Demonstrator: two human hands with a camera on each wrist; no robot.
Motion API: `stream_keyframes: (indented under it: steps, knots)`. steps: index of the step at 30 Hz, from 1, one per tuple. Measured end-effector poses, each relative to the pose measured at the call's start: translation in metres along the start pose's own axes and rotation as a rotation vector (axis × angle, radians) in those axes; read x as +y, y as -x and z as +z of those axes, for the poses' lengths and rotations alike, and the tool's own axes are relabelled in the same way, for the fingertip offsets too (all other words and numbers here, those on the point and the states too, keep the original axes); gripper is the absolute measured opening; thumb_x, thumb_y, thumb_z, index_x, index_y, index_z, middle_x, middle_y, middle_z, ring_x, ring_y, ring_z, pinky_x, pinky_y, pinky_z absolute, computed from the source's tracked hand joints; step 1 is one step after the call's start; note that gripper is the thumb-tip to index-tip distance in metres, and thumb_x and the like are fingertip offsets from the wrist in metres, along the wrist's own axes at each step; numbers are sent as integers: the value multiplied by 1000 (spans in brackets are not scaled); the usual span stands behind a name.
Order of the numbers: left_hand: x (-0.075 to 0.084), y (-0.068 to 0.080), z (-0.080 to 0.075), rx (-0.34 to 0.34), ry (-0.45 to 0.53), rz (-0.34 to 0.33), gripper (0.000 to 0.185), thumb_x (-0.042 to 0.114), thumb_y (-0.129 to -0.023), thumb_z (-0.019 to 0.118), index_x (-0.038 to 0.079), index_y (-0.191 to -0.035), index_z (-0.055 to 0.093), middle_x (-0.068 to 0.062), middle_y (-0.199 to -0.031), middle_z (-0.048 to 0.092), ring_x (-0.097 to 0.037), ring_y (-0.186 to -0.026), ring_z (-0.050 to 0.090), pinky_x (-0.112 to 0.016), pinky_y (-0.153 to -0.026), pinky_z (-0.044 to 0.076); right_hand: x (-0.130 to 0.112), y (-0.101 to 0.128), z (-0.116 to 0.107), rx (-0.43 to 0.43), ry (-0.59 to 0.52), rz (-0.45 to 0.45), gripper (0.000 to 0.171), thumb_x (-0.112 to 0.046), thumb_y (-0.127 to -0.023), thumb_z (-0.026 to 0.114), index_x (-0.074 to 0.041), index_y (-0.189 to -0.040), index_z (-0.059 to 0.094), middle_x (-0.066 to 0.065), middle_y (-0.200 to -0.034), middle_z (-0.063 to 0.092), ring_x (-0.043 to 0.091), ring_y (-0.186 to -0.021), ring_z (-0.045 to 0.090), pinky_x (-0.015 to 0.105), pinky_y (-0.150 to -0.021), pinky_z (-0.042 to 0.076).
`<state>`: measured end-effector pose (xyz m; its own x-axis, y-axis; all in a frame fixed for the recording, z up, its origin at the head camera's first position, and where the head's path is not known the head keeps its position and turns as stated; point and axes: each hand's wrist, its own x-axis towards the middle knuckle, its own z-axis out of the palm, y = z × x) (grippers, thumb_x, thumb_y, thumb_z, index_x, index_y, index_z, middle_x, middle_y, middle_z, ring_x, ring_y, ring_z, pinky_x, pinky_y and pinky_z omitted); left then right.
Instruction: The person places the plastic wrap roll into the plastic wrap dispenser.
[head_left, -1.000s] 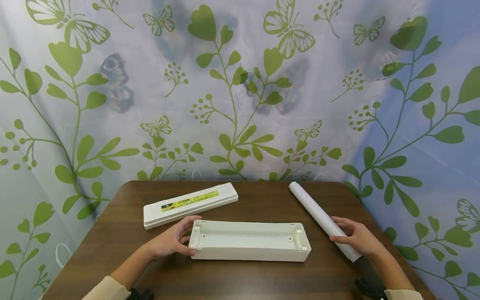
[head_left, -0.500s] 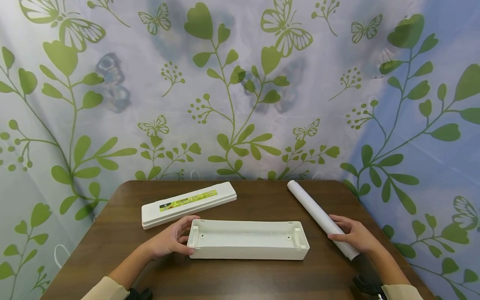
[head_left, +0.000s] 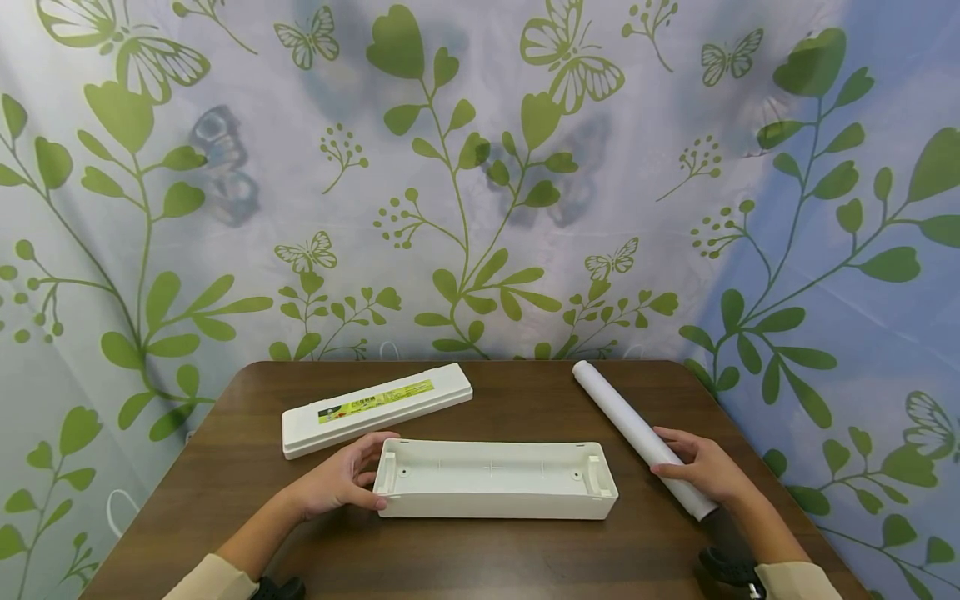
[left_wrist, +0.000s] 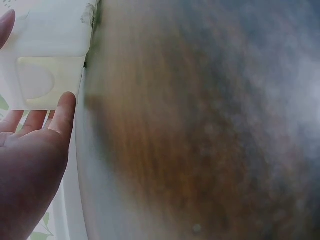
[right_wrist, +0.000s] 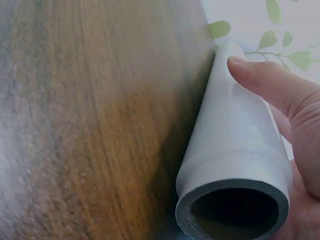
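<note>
Left hand is curled around the left end of the open white tray, mid-bench. Right hand grips the white roll lying diagonally on the right. The labelled lid sits behind the tray.

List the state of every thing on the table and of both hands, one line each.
Open tray: upright, hollow side up, nothing inside.
Lid: off the tray, flat on the table, label up.
White roll: lying on the table, wound up.
Left hand: grip round the tray's left end.
Right hand: grip curled round the roll's near end.
</note>
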<state>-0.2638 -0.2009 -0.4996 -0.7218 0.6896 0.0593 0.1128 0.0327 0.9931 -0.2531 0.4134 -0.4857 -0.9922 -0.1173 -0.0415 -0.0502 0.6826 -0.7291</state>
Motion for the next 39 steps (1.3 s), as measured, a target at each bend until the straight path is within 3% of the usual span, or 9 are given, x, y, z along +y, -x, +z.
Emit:
stream_keyframes:
  steps: [10, 23, 32, 39]
  knots:
    - [-2, 0, -1, 6, -9, 8, 93, -1, -81, 82, -2, -155, 25, -33, -151, 36, -43, -135, 42, -33, -97, 56, 0, -1, 4, 34, -12, -3, 78, -25, -87, 83, 0, -151, 46, 31, -137, 60, 18, -102, 66, 28, -73, 54]
    - [0, 1, -3, 17, -29, 11, 92, 0, -81, 83, -2, -155, 27, -28, -153, 37, -44, -139, 38, -29, -104, 52, 1, 0, 8, 116, 90, -12, 74, -28, -84, 85, 0, -145, 55, 31, -132, 64, 34, -112, 67, 25, -73, 53]
    - [1, 0, -4, 24, -60, 4, 94, 3, -80, 84, -2, -155, 28, -27, -153, 40, -44, -141, 40, -21, -107, 46, -8, 6, 7, 141, 50, -43, 70, -24, -84, 85, 2, -143, 57, 29, -130, 66, 13, -101, 68, 22, -71, 55]
    - [2, 0, -6, 12, -62, 13, 98, 2, -79, 85, -4, -156, 24, -28, -155, 37, -39, -142, 40, -17, -110, 43, -19, 8, 5, 165, 50, -84, 68, -23, -84, 85, 2, -141, 58, 29, -135, 63, 12, -103, 67, 21, -71, 55]
